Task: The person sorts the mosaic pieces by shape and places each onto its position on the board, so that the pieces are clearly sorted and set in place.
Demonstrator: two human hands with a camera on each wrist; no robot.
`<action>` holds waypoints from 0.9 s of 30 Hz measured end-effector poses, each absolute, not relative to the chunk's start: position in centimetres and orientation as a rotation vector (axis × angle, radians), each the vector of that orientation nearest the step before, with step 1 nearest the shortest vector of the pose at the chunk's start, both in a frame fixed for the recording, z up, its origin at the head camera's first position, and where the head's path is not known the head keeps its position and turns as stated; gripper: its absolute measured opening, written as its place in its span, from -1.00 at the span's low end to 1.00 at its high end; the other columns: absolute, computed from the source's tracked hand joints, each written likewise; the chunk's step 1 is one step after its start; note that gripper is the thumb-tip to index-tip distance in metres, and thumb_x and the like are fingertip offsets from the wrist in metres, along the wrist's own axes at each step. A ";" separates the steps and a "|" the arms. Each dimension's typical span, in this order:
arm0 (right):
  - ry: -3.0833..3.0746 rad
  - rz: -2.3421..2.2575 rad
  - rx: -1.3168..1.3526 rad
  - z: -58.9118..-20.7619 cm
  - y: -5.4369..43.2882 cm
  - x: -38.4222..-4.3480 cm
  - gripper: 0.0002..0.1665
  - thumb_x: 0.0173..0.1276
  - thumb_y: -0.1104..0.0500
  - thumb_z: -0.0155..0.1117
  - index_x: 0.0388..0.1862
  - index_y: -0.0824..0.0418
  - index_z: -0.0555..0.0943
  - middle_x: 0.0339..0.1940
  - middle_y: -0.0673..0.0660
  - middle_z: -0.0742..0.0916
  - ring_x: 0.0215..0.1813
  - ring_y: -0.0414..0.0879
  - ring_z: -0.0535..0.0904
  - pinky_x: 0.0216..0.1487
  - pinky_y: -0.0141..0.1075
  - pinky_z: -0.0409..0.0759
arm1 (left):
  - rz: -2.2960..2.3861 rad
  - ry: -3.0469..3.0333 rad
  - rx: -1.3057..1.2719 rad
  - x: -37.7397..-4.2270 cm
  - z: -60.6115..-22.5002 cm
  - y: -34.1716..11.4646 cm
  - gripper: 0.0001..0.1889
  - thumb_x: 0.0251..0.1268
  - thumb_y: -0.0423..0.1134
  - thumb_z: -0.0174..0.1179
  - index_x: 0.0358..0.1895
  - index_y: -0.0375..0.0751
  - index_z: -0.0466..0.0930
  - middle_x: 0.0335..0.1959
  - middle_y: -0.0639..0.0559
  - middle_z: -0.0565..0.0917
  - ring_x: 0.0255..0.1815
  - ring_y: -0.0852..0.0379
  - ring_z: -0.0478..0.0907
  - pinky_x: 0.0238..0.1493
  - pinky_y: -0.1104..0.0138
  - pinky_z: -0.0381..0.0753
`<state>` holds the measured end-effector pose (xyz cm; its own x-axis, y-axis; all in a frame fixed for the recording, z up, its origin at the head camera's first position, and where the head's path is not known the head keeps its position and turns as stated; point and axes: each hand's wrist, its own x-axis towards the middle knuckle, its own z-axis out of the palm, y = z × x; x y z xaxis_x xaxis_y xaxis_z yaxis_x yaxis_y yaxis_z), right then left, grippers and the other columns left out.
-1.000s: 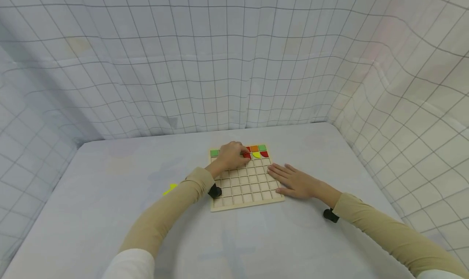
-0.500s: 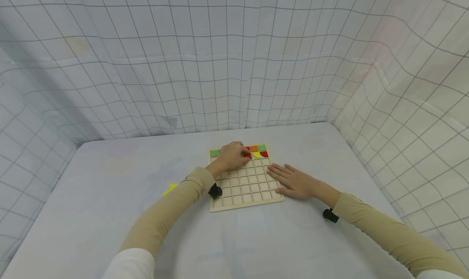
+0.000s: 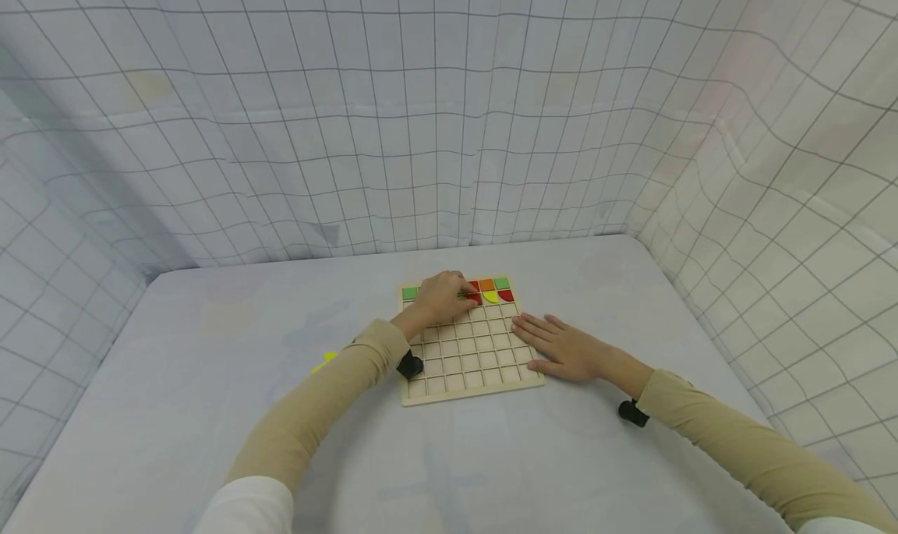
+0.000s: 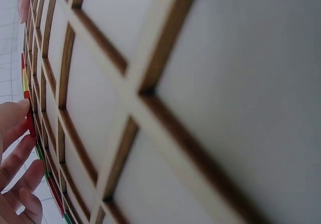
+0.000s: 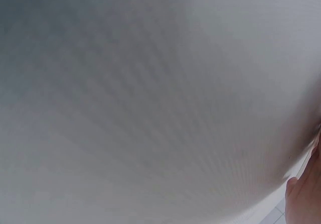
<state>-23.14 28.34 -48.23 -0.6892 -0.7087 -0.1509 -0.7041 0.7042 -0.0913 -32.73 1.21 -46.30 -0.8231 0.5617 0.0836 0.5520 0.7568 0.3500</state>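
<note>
A pale wooden grid board (image 3: 466, 362) lies flat on the table. My left hand (image 3: 440, 298) reaches over its far rows, thumb and fingertips pinching a red tile (image 3: 474, 299) in the second row. The left wrist view shows the thumb and a finger at that tile's edge, the other fingers curled. Right of it sit a yellow quarter-circle tile (image 3: 491, 296) and a dark red tile (image 3: 506, 295). Behind them are an orange tile (image 3: 487, 284) and a green tile (image 3: 501, 283). My right hand (image 3: 564, 349) rests flat, straight fingertips touching the board's right edge.
Bright yellow pieces (image 3: 326, 360) lie left of the board, partly hidden by the left forearm. Another green tile (image 3: 410, 293) fills the board's far left corner. White grid-patterned curtains (image 3: 449, 129) enclose the table (image 3: 210, 378) at the back and sides.
Almost nothing differs. My left hand stays at the red tile, with only a slight shift of the wrist; the right hand has kept its place.
</note>
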 end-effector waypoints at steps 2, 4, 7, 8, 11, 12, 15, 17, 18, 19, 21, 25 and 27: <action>2.738 -0.039 -1.146 -48.3 28.3 -23.2 -0.17 0.53 -0.26 -0.26 0.58 0.11 -0.13 0.62 0.04 -0.04 0.62 -0.01 -0.16 0.53 0.06 -0.05 | 0.568 2.922 0.922 -32.7 -46.3 1.2 -0.74 0.29 -0.03 0.23 -0.05 0.02 0.74 -0.11 0.06 0.68 -0.15 0.11 0.61 -0.29 0.28 0.60; 2.738 -0.045 -1.149 -48.3 28.4 -23.2 -0.17 0.53 -0.26 -0.26 0.58 0.10 -0.13 0.62 0.04 -0.03 0.62 -0.01 -0.17 0.53 0.06 -0.05 | 0.568 2.928 0.918 -32.7 -46.4 1.3 -0.75 0.29 -0.04 0.23 -0.05 0.01 0.74 -0.12 0.06 0.68 -0.15 0.11 0.62 -0.29 0.27 0.61; 2.736 -0.046 -1.148 -48.5 28.4 -23.2 -0.17 0.53 -0.27 -0.28 0.59 0.10 -0.14 0.62 0.04 -0.04 0.62 -0.02 -0.18 0.54 0.06 -0.06 | 0.566 2.939 0.919 -32.8 -46.6 1.3 -0.75 0.29 -0.05 0.23 -0.05 0.01 0.74 -0.11 0.06 0.68 -0.14 0.11 0.62 -0.28 0.26 0.61; 2.736 -0.046 -1.149 -48.5 28.4 -23.2 -0.17 0.53 -0.27 -0.28 0.59 0.09 -0.15 0.62 0.04 -0.04 0.62 -0.02 -0.18 0.54 0.05 -0.06 | 0.568 2.941 0.921 -32.8 -46.7 1.3 -0.75 0.29 -0.06 0.23 -0.05 0.01 0.74 -0.11 0.05 0.68 -0.13 0.11 0.62 -0.28 0.26 0.61; 2.738 -0.042 -1.149 -48.6 28.4 -23.3 -0.17 0.53 -0.27 -0.28 0.59 0.09 -0.15 0.62 0.03 -0.05 0.62 -0.02 -0.18 0.54 0.05 -0.06 | 0.572 2.946 0.927 -32.8 -46.8 1.3 -0.76 0.30 -0.06 0.22 -0.05 0.01 0.74 -0.10 0.04 0.68 -0.14 0.10 0.63 -0.29 0.27 0.62; 2.740 -0.042 -1.150 -48.6 28.4 -23.3 -0.17 0.53 -0.27 -0.28 0.59 0.09 -0.15 0.62 0.03 -0.05 0.62 -0.03 -0.18 0.54 0.05 -0.06 | 0.574 2.947 0.928 -32.9 -46.9 1.3 -0.76 0.30 -0.06 0.22 -0.05 0.01 0.74 -0.10 0.04 0.68 -0.14 0.10 0.63 -0.29 0.27 0.62; 2.743 -0.039 -1.152 -48.6 28.4 -23.3 -0.17 0.53 -0.27 -0.28 0.59 0.09 -0.15 0.62 0.03 -0.05 0.62 -0.03 -0.18 0.54 0.05 -0.06 | 0.579 2.952 0.934 -32.8 -46.9 1.3 -0.76 0.31 -0.06 0.22 -0.06 0.00 0.74 -0.10 0.03 0.69 -0.14 0.09 0.63 -0.28 0.26 0.63; 2.744 -0.041 -1.153 -48.6 28.4 -23.3 -0.17 0.53 -0.27 -0.28 0.59 0.09 -0.15 0.62 0.03 -0.04 0.62 -0.02 -0.18 0.54 0.05 -0.06 | 0.582 2.956 0.940 -32.8 -46.9 1.3 -0.76 0.31 -0.07 0.22 -0.06 0.00 0.75 -0.11 0.03 0.69 -0.15 0.09 0.63 -0.28 0.26 0.63; 2.744 -0.042 -1.153 -48.6 28.4 -23.3 -0.17 0.53 -0.27 -0.28 0.59 0.09 -0.15 0.62 0.03 -0.04 0.62 -0.02 -0.18 0.54 0.05 -0.06 | 0.586 2.957 0.944 -32.7 -46.9 1.3 -0.77 0.30 -0.08 0.22 -0.06 0.00 0.75 -0.11 0.02 0.69 -0.16 0.08 0.63 -0.29 0.26 0.63; 2.744 -0.043 -1.153 -48.6 28.4 -23.3 -0.17 0.53 -0.27 -0.27 0.59 0.09 -0.15 0.62 0.04 -0.04 0.62 -0.02 -0.18 0.54 0.05 -0.05 | 0.588 2.960 0.948 -32.7 -46.9 1.3 -0.77 0.30 -0.08 0.22 -0.07 -0.01 0.75 -0.12 0.02 0.69 -0.16 0.08 0.63 -0.30 0.27 0.62; 2.744 -0.047 -1.155 -48.6 28.5 -23.3 -0.17 0.53 -0.27 -0.27 0.59 0.10 -0.14 0.62 0.04 -0.03 0.62 -0.02 -0.17 0.53 0.06 -0.05 | 0.595 2.961 0.959 -32.7 -46.9 1.3 -0.77 0.30 -0.09 0.23 -0.07 -0.02 0.75 -0.13 0.02 0.70 -0.20 0.08 0.63 -0.34 0.28 0.62; 2.744 -0.045 -1.152 -48.5 28.4 -23.3 -0.17 0.52 -0.27 -0.28 0.59 0.09 -0.15 0.62 0.04 -0.03 0.62 -0.02 -0.17 0.53 0.06 -0.05 | 0.600 2.967 0.972 -32.6 -46.9 1.3 -0.78 0.30 -0.11 0.22 -0.09 -0.02 0.75 -0.15 0.02 0.70 -0.24 0.10 0.63 -0.39 0.31 0.59; 2.742 -0.043 -1.148 -48.5 28.4 -23.2 -0.17 0.52 -0.28 -0.28 0.59 0.09 -0.15 0.62 0.03 -0.04 0.62 -0.02 -0.17 0.53 0.06 -0.05 | 0.603 2.965 0.967 -32.5 -46.8 1.4 -0.79 0.31 -0.11 0.22 -0.09 -0.02 0.75 -0.15 0.01 0.70 -0.25 0.10 0.63 -0.41 0.32 0.58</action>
